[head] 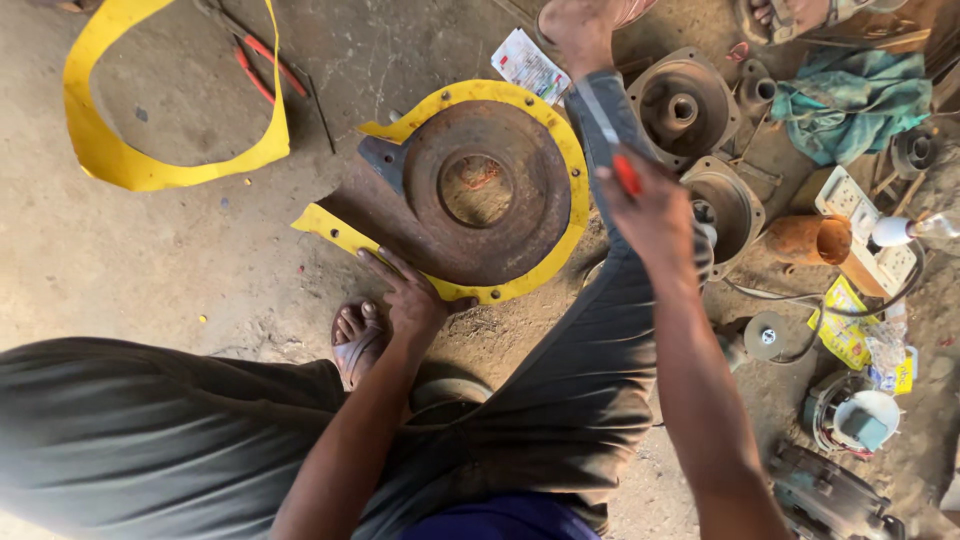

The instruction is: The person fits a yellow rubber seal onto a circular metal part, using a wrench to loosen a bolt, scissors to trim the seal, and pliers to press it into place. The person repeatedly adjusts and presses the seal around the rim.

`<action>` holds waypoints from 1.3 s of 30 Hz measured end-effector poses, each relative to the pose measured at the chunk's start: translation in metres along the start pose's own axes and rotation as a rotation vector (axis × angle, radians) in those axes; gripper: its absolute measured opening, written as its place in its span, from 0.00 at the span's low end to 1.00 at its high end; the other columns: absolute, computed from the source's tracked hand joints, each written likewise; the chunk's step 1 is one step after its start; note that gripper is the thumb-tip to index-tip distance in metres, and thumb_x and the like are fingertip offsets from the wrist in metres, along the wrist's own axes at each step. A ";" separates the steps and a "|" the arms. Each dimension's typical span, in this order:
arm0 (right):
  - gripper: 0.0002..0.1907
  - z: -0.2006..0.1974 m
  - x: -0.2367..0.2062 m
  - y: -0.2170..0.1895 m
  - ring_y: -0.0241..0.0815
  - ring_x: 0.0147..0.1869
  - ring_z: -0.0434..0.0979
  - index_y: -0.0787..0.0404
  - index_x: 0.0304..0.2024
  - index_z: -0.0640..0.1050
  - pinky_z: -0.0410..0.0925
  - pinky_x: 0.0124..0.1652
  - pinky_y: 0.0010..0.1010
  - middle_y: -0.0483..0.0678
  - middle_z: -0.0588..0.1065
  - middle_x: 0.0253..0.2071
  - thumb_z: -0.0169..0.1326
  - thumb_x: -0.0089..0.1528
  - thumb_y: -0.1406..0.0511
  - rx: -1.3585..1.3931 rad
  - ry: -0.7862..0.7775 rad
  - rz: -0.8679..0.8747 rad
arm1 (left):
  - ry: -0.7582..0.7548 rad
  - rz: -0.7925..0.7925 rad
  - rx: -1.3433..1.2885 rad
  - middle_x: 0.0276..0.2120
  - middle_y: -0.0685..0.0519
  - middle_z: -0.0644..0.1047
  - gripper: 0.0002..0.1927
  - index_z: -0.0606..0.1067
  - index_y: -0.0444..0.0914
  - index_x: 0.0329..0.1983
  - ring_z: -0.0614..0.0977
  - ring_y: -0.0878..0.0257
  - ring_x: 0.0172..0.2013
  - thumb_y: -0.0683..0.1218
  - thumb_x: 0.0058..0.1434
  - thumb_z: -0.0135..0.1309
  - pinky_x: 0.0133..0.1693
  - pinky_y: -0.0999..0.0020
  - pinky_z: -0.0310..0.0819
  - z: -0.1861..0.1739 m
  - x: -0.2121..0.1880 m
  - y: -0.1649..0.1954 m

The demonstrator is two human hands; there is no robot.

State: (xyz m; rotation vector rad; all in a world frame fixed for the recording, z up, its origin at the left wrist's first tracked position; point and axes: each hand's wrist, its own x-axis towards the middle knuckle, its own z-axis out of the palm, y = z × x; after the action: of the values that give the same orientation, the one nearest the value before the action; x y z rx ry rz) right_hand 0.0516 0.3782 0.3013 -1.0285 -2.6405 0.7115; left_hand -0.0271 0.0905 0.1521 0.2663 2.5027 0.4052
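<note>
A: Going left to right, what do you count?

B: One loose yellow cut-out gasket ring on the concrete floor, well left of both hands. One pair of red-handled pliers above it. Then one rusty round pump casing with a yellow gasket sheet under it.

A: And the hands?

B: Left hand, grip open, fingers flat on the casing's lower edge. Right hand, grip closed on one red-handled knife.

A: Which way does the knife point?

B: Its long axis runs up and slightly left from the grip, blade away from the person, over the casing's right rim.

A: Further right?

B: Two grey cast housings, one teal rag.
</note>
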 end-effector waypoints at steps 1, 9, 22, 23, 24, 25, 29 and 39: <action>0.24 0.009 0.013 -0.012 0.53 0.40 0.83 0.49 0.61 0.78 0.74 0.42 0.42 0.58 0.79 0.39 0.54 0.66 0.49 -0.132 -0.137 0.044 | 0.008 0.003 0.008 0.71 0.20 0.26 0.92 0.26 0.23 0.72 0.83 0.39 0.41 0.75 0.28 0.73 0.38 0.58 0.82 -0.001 0.000 -0.001; 0.27 0.053 0.034 -0.036 0.67 0.53 0.76 0.48 0.60 0.77 0.69 0.51 0.55 0.65 0.76 0.47 0.54 0.63 0.45 -0.359 -0.257 0.037 | -0.011 -0.038 0.024 0.71 0.20 0.26 0.92 0.27 0.24 0.73 0.83 0.44 0.38 0.77 0.26 0.72 0.38 0.61 0.82 0.000 0.003 -0.006; 0.30 0.060 0.056 -0.060 0.67 0.67 0.66 0.53 0.57 0.77 0.65 0.58 0.58 0.65 0.67 0.60 0.57 0.61 0.42 -0.458 -0.404 0.177 | 0.012 -0.036 -0.004 0.71 0.22 0.26 0.93 0.27 0.24 0.74 0.82 0.43 0.41 0.75 0.25 0.74 0.38 0.58 0.81 -0.002 0.002 -0.002; 0.32 0.064 0.053 -0.060 0.68 0.66 0.66 0.54 0.58 0.75 0.66 0.57 0.57 0.67 0.67 0.60 0.57 0.61 0.43 -0.447 -0.384 0.159 | 0.001 -0.044 0.010 0.71 0.22 0.26 0.93 0.27 0.24 0.74 0.82 0.43 0.41 0.75 0.25 0.74 0.39 0.59 0.81 -0.003 0.002 -0.002; 0.33 0.068 0.048 -0.060 0.69 0.66 0.67 0.55 0.60 0.74 0.67 0.57 0.57 0.68 0.66 0.59 0.57 0.61 0.43 -0.438 -0.365 0.145 | -0.014 -0.050 0.025 0.71 0.22 0.26 0.93 0.27 0.24 0.74 0.83 0.43 0.41 0.76 0.25 0.74 0.40 0.59 0.81 -0.003 0.002 -0.002; 0.34 0.072 0.043 -0.058 0.70 0.65 0.67 0.57 0.62 0.72 0.67 0.57 0.56 0.70 0.66 0.59 0.57 0.62 0.44 -0.430 -0.347 0.131 | -0.030 -0.057 0.038 0.72 0.21 0.26 0.93 0.27 0.24 0.74 0.83 0.44 0.41 0.76 0.25 0.73 0.41 0.60 0.81 -0.003 0.002 -0.002; 0.36 0.084 0.033 -0.040 0.71 0.62 0.69 0.56 0.66 0.70 0.66 0.58 0.56 0.71 0.68 0.55 0.56 0.63 0.43 -0.374 -0.300 0.137 | -0.042 -0.057 0.024 0.71 0.22 0.25 0.94 0.26 0.25 0.73 0.82 0.43 0.43 0.76 0.25 0.74 0.41 0.60 0.81 -0.002 0.003 -0.001; 0.33 0.076 0.044 0.035 0.39 0.42 0.76 0.54 0.62 0.77 0.65 0.36 0.32 0.45 0.78 0.40 0.55 0.65 0.40 0.440 -0.392 0.459 | -0.033 -0.028 0.023 0.69 0.20 0.25 0.93 0.25 0.24 0.72 0.81 0.41 0.42 0.76 0.26 0.73 0.40 0.61 0.81 0.003 0.004 -0.007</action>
State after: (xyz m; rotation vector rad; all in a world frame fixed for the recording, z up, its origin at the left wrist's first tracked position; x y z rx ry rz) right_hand 0.0114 0.4035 0.2189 -1.4832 -2.3572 1.6544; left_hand -0.0294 0.0857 0.1447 0.2454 2.4767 0.3581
